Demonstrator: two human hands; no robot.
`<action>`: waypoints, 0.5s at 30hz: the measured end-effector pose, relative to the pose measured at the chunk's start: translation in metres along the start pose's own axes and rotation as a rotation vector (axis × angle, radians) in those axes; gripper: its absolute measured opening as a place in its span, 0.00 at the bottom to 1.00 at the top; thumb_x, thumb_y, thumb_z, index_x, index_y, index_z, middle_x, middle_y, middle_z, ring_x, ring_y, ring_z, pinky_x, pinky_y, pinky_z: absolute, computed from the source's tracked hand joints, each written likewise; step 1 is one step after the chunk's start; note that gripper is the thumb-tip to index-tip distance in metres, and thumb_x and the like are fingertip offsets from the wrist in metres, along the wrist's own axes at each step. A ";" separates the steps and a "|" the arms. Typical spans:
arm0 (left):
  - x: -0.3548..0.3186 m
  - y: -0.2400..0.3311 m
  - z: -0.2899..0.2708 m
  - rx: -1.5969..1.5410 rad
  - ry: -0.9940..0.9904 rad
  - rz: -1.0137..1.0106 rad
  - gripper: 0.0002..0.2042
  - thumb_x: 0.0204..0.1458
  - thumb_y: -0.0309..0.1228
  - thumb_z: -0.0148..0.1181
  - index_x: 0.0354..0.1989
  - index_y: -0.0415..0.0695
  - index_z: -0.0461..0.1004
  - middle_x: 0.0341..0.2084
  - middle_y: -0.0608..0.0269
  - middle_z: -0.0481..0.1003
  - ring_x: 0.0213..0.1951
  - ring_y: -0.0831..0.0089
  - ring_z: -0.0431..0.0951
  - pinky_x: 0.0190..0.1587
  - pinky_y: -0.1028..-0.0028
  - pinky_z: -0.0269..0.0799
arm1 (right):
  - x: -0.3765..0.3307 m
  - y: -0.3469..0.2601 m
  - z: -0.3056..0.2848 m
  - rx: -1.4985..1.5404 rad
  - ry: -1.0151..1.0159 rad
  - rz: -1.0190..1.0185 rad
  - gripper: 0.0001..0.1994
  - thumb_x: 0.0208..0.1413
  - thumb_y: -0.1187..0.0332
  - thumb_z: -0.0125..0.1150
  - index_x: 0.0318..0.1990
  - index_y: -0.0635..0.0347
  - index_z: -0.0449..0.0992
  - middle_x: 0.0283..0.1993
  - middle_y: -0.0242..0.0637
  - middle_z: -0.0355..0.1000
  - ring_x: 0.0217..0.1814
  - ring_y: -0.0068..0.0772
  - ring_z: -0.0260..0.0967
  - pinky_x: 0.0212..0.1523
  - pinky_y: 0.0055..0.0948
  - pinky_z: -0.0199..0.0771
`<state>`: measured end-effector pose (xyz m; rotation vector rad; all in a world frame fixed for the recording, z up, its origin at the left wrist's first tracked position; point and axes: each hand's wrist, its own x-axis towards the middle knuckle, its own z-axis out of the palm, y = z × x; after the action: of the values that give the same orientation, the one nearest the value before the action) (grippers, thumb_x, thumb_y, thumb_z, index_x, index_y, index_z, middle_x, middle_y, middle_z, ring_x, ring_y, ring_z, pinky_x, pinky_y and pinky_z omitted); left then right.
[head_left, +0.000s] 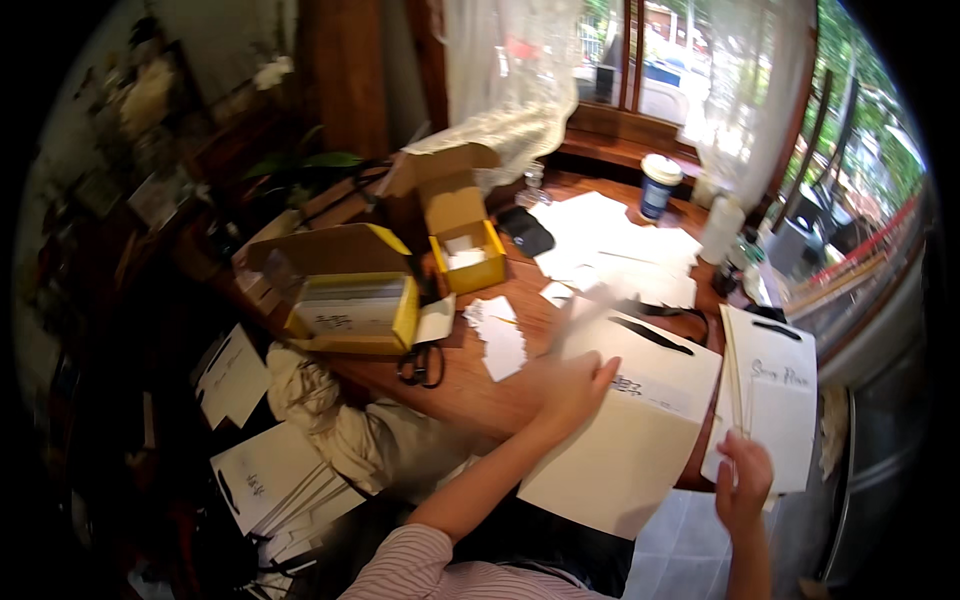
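A cream paper bag (pixel 610 470) with a black ribbon handle lies flat at the table's front edge, partly overhanging it. Over its left side is my left hand (pixel 578 388), smeared by motion, thumb toward the dark lettering. A pale blurred streak (pixel 590 315) rises just beyond the fingers; whether they hold it I cannot tell. My right hand (pixel 746 482) is closed, fingers curled together, at the lower edge of a second cream paper bag (pixel 785 415). Thin pale lines run up from its fingertips; what it pinches is too small to make out.
Yellow-sided cardboard boxes (pixel 408 315) holding cards stand open at left. Scissors (pixel 421 364) and small white cards (pixel 503 350) lie nearby. A lidded paper cup (pixel 658 188) stands behind white papers (pixel 590 235). More paper bags (pixel 265 475) are stacked at lower left beside beige cloth (pixel 345 420).
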<state>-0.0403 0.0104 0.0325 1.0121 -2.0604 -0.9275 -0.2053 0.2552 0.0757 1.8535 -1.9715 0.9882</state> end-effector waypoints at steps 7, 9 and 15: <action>-0.006 -0.007 -0.098 0.093 0.297 0.523 0.06 0.44 0.24 0.66 0.27 0.42 0.74 0.34 0.57 0.76 0.39 0.60 0.76 0.42 0.66 0.72 | -0.022 -0.036 0.061 0.039 -0.161 -0.258 0.09 0.42 0.75 0.60 0.35 0.63 0.76 0.30 0.41 0.74 0.34 0.44 0.73 0.41 0.43 0.73; 0.006 -0.057 -0.160 0.278 0.530 0.554 0.05 0.43 0.23 0.66 0.26 0.43 0.74 0.31 0.58 0.76 0.36 0.59 0.76 0.40 0.65 0.72 | -0.044 -0.034 0.050 0.031 -0.101 -0.203 0.06 0.43 0.74 0.61 0.31 0.63 0.75 0.25 0.40 0.72 0.29 0.42 0.72 0.46 0.42 0.73; 0.024 -0.157 -0.329 0.896 0.197 0.251 0.26 0.26 0.37 0.77 0.35 0.42 0.73 0.36 0.53 0.72 0.41 0.51 0.71 0.43 0.59 0.68 | -0.080 -0.038 0.035 0.036 0.129 0.173 0.05 0.46 0.78 0.58 0.32 0.61 0.77 0.17 0.34 0.63 0.16 0.38 0.59 0.27 0.38 0.61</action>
<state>0.2661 -0.1810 0.0875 1.1565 -2.3731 0.2757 -0.1479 0.2974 0.0122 1.6128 -2.0754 1.1684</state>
